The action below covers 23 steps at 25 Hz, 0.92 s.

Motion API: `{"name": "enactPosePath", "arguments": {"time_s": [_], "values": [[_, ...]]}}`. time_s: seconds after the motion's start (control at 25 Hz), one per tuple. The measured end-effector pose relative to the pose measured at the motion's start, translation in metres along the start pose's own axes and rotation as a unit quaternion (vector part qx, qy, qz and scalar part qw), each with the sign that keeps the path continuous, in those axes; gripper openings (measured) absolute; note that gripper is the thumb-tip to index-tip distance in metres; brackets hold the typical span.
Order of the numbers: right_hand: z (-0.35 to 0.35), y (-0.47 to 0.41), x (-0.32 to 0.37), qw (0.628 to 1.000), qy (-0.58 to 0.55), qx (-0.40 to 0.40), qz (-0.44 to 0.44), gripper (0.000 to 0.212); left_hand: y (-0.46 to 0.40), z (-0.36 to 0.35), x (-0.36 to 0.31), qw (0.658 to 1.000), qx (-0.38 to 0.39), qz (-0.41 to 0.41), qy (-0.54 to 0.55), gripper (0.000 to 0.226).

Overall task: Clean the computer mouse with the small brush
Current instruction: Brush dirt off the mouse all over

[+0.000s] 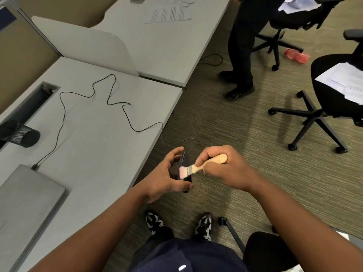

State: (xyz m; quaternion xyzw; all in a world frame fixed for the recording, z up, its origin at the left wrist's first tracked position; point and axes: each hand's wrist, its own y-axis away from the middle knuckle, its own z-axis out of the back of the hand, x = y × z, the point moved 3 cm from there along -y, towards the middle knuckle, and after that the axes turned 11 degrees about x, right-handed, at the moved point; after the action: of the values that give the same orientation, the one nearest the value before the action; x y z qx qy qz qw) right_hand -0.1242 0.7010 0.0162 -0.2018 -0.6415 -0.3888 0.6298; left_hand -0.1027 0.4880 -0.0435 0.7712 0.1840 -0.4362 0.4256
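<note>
- The right hand (222, 169) is closed around the pale wooden handle of the small brush (198, 166), thumb along the top; a metal band joins the handle to short pinkish-white bristles, which are blurred.
- Those bristles touch the computer mouse (185, 168), a dark, smooth mouse turned on edge, narrow side up.
- The left hand (167, 177) grips the mouse from the left, fingers curled over its upper end and thumb under its lower end.
- The mouse is held in the air above the carpet, just off the table's (110, 146) near right edge.
- A thin black cable (117, 104) runs from behind the mouse up onto the table in loose loops.
- Further left on the table lie a closed grey laptop (25, 195) and a black mesh cup (18, 133) on its side.
</note>
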Motion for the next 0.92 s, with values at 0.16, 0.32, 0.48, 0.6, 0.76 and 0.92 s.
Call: {"name": "enactPosePath", "arguments": {"time_s": [0.16,0.32,0.48,0.6,0.76,0.92], "values": [[0.008,-0.002,0.005,0.999,-0.011,-0.053,0.001,0.021,0.0,-0.002,0.0,1.0,0.013,-0.011,-0.002,0.113],[0.01,-0.006,0.001,0.994,0.014,-0.106,-0.021,0.027,-0.001,0.002,-0.002,0.999,0.031,-0.013,-0.011,0.118],[0.008,-0.006,0.005,0.998,-0.01,-0.046,-0.029,0.019,-0.002,0.006,-0.001,0.999,0.035,-0.007,-0.04,0.117],[0.009,-0.005,0.007,0.998,-0.025,0.026,-0.048,0.021,-0.002,0.008,0.0,0.998,0.036,0.006,-0.06,0.123],[0.013,-0.007,0.005,0.998,-0.05,-0.007,-0.039,0.019,-0.004,0.01,-0.002,0.997,0.039,0.01,-0.07,0.13],[0.014,-0.012,0.001,0.995,-0.028,-0.09,-0.041,0.02,-0.005,0.008,-0.005,0.994,0.056,0.011,-0.095,0.134]]}}
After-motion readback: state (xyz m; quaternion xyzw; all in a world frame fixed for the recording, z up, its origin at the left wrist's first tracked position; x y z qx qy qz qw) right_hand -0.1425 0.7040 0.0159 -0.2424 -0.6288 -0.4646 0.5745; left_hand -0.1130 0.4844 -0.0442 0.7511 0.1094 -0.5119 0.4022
